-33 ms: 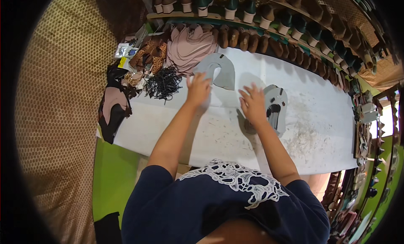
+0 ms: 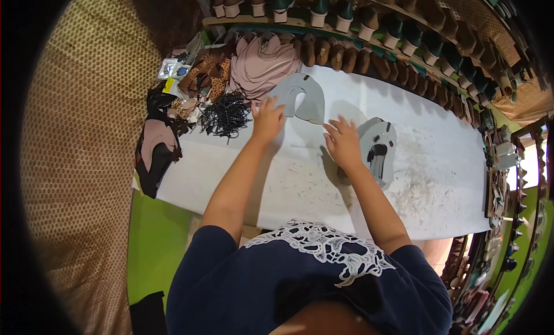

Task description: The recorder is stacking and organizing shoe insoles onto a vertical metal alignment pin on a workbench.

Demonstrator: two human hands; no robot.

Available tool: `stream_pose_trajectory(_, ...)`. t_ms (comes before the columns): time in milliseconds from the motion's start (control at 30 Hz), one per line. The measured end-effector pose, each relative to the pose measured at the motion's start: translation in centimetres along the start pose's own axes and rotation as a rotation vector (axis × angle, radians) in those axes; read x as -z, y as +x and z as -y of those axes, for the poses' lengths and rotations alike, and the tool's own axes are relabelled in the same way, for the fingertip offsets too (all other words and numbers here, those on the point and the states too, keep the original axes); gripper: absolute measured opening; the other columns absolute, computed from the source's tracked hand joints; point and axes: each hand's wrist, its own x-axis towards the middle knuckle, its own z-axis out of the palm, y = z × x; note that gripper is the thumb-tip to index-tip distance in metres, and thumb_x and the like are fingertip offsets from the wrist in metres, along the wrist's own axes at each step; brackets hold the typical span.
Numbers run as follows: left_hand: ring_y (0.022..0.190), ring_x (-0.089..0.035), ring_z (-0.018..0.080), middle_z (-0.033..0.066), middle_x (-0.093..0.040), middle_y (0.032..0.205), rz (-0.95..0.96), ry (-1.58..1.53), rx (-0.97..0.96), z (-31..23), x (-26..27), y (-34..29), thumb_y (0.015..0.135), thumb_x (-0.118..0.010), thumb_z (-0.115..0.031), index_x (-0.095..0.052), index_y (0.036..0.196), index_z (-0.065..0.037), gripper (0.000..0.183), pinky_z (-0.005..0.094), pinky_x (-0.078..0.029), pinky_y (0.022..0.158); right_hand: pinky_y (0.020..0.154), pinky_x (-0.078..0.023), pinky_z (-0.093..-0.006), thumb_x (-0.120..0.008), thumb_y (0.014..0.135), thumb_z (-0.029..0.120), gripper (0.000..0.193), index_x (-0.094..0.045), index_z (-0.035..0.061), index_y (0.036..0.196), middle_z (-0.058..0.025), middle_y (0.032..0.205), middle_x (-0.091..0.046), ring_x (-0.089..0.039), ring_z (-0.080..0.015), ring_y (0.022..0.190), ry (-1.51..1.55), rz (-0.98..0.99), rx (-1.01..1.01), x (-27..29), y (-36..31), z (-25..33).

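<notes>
My left hand point(image 2: 268, 121) hovers over the white-covered worktable point(image 2: 300, 167), fingers spread, with nothing in it. Just beyond its fingertips is a flat grey U-shaped piece point(image 2: 311, 101), which looks like a shoe upper cut-out; whether the fingers touch it I cannot tell. My right hand point(image 2: 343, 143) is also open and empty, with its fingers apart. Beside it on the right stands a pile of similar grey U-shaped pieces point(image 2: 385, 140), dark inside the opening. The right hand and wrist hide part of the pile's left side.
At the back left are a heap of dusty-pink pieces point(image 2: 262, 66), leopard-print pieces point(image 2: 218, 75) and a tangle of black straps point(image 2: 224, 115). Black and pink material point(image 2: 156, 144) hangs over the left edge. Heeled shoes point(image 2: 368, 23) line shelves along the back.
My right hand has shifted slightly left, away from the pile. My left hand has moved slightly left. The grey pieces look unmoved on the table.
</notes>
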Motion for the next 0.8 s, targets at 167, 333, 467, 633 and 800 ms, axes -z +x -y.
stream_pose_trajectory(167, 0.125, -0.04, 0.0274, 0.0058, -0.049, 0.129, -0.096, 0.164, -0.166, 5.4, -0.4, 3.0, 0.076, -0.061, -0.017, -0.068, 0.103, -0.021, 0.028, 0.0628, -0.022, 0.101, 0.101, -0.034, -0.0521, -0.06, 0.082, 0.02, 0.027, -0.065, 0.0113, 0.106, -0.0087, 0.109, -0.061, -0.054, -0.0289, 0.108, 0.072, 0.113, -0.08, -7.1, 3.9, 1.6)
stream_pose_trajectory(333, 0.128, -0.036, 0.0255, 0.0039, -0.053, 0.126, -0.045, 0.188, -0.387, 7.5, -0.8, 5.3, 0.076, -0.058, -0.015, -0.072, 0.088, -0.017, 0.019, 0.0594, -0.015, 0.107, 0.095, -0.039, -0.0483, -0.063, 0.079, 0.023, 0.02, -0.069, 0.0158, 0.096, -0.0079, 0.105, -0.063, -0.058, -0.0265, 0.1, -0.018, 0.045, -0.129, -9.5, 5.9, 2.0)
stream_pose_trajectory(467, 0.128, -0.037, 0.0254, 0.0032, -0.05, 0.13, 0.04, 0.202, -0.428, 8.7, -0.9, 6.1, 0.075, -0.061, -0.02, -0.071, 0.083, -0.017, 0.013, 0.0596, -0.015, 0.107, 0.098, -0.035, -0.0499, -0.061, 0.082, 0.022, 0.018, -0.069, 0.0167, 0.098, -0.0052, 0.105, -0.063, -0.055, -0.0223, 0.103, -0.041, 0.15, -0.205, -9.3, 6.4, 1.7)
stream_pose_trajectory(633, 0.127, -0.039, 0.025, 0.0015, -0.052, 0.127, -0.117, 0.068, -0.439, 8.9, -0.8, 6.2, 0.075, -0.063, -0.016, -0.064, 0.078, -0.014, 0.004, 0.0615, -0.018, 0.104, 0.084, -0.043, -0.0453, -0.059, 0.084, 0.021, 0.015, -0.066, 0.0081, 0.087, -0.0096, 0.085, -0.066, -0.061, -0.0283, 0.083, 0.082, -0.045, -0.267, -9.4, 7.2, 1.8)
stream_pose_trajectory(800, 0.126, -0.039, 0.0266, 0.0022, -0.052, 0.126, -0.155, -0.058, -0.378, 9.0, 2.2, 3.3, 0.076, -0.063, -0.013, -0.06, 0.08, -0.014, 0.005, 0.0625, -0.019, 0.102, 0.069, -0.045, -0.0425, -0.059, 0.084, 0.02, 0.015, -0.063, 0.0051, 0.082, -0.0131, 0.08, -0.064, -0.06, -0.0334, 0.074, 0.12, -0.132, -0.131, -8.3, 6.5, 4.0)
